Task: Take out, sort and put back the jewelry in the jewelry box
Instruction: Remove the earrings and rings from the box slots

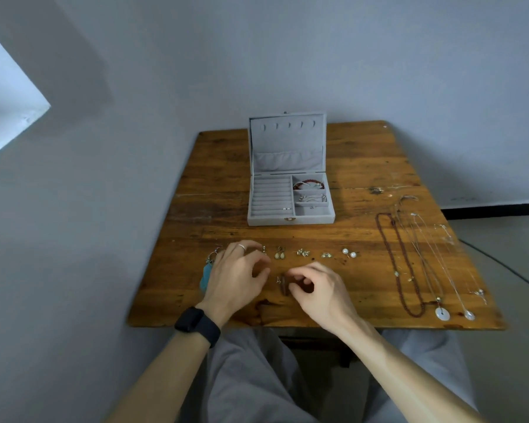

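Slippage is the main risk: a small brown earring (284, 285) appears to be pinched at the curled fingertips of the right hand (316, 288), with a loose hook (278, 279) lying between the two hands. The left hand (237, 270) is curled narrow; whether anything is held cannot be told. The earring row (303, 254) just ahead of both hands could be scattered by a knuckle. The jewelry box (290, 215) stands open farther ahead.
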Action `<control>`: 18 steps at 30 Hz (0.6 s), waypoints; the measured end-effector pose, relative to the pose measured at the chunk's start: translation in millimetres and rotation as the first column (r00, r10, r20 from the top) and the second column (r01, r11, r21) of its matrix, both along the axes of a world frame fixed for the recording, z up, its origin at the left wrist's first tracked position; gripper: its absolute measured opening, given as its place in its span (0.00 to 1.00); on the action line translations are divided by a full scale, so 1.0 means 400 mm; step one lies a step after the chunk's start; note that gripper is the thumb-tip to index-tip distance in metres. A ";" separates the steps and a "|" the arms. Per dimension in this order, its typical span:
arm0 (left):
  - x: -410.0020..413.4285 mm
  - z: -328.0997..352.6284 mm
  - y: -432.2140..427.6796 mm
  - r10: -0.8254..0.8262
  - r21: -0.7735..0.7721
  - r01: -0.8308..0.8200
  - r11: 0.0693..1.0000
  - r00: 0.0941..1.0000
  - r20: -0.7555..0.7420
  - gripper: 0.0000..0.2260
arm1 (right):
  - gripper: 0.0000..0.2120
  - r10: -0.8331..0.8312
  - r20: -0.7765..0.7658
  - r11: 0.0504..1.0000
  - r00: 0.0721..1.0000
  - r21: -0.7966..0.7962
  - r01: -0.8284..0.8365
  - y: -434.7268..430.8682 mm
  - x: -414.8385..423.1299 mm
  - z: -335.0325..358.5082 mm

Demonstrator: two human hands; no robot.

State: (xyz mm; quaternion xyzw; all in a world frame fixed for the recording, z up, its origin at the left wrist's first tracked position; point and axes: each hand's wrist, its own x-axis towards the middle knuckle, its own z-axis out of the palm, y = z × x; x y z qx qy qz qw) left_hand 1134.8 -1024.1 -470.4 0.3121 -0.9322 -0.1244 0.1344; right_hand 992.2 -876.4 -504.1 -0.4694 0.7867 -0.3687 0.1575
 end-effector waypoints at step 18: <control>-0.273 0.069 -0.197 0.062 -0.006 -0.061 0.998 0.995 0.080 0.14 | 0.11 -0.020 -0.262 0.999 0.965 0.024 0.027 -0.253 -0.264 0.118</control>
